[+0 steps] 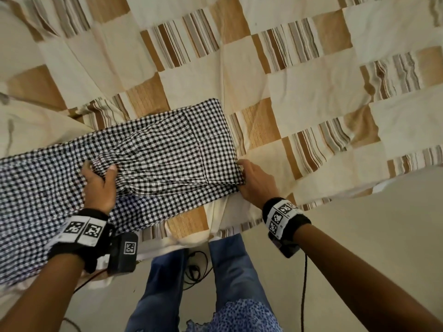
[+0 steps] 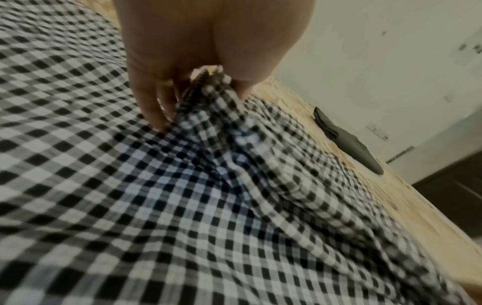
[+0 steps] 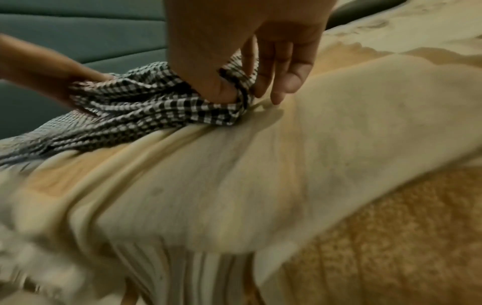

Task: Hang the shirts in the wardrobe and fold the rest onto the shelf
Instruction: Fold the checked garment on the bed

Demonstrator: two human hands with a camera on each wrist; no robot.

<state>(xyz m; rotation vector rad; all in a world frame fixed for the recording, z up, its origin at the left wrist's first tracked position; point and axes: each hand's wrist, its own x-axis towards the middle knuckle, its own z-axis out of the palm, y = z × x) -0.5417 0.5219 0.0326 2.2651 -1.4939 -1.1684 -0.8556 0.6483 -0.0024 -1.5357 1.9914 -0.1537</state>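
While the checked garment (image 1: 153,154) lies spread across the near edge of the patchwork bedspread (image 1: 299,75), running from the middle of the bed off to the left, the person works it with both hands. The left hand (image 1: 99,180) has a bunch of cloth gathered between thumb and curled fingers (image 2: 150,107), near the garment's middle; the puckers radiating from that pinch show a thin, limp weave. The right hand (image 1: 254,182) pinches the garment's near right corner between thumb and forefinger, the remaining fingers (image 3: 284,82) hanging straight and loose toward the bedspread. Judgement: light, soft, not slippery, no stiffness, so it sags wherever unsupported and drags wrinkles from any mid-panel grip. Better holds would be seams, hem or corners, where the doubled cloth gives purchase and a fold line stays straight. A folded dark item (image 2: 347,140) lies on the far side of the bed.
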